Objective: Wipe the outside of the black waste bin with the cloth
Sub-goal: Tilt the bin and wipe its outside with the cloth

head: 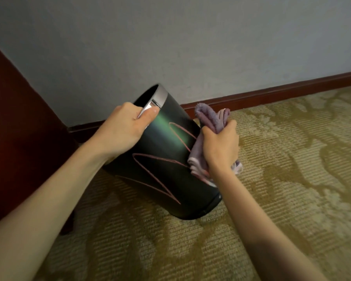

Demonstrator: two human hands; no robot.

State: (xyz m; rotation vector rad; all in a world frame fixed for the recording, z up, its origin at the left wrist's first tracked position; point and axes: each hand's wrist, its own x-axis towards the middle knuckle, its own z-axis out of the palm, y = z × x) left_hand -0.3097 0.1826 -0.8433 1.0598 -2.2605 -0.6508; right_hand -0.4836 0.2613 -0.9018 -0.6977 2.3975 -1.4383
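- Here is the black waste bin (162, 159), tipped well over, with its open mouth pointing up and left toward the wall (190, 47) and its base down low over the carpet (292, 179).
- I cannot tell from here whether the base actually touches the carpet.
- The left hand (122, 126) grips the bin at the top: the thumb presses flat on the outside just below the silver rim (160, 94), and the fingers curl over the edge, out of sight.
- The right hand (221, 147) is a tight fist around the cloth (211, 116), a lilac, fluffy one, bunched up.
- The cloth pokes out above the fist in soft folds and hangs out below it in pale-edged layers.
- The lower folds lie against the bin's right flank, about halfway down the side.
- Thin pink zigzag lines (156, 175) run across the side of the bin that faces us (scribbles or a pattern, hard to say), and a greenish sheen glints beside the left thumb.
- Both forearms are bare and reach in from the bottom corners.
- A dark wooden piece of furniture (18, 128) stands to the left.
- A reddish-brown skirting board (272, 92) runs along the foot of the wall behind the bin.
- The carpet is olive and beige with a leafy pattern.
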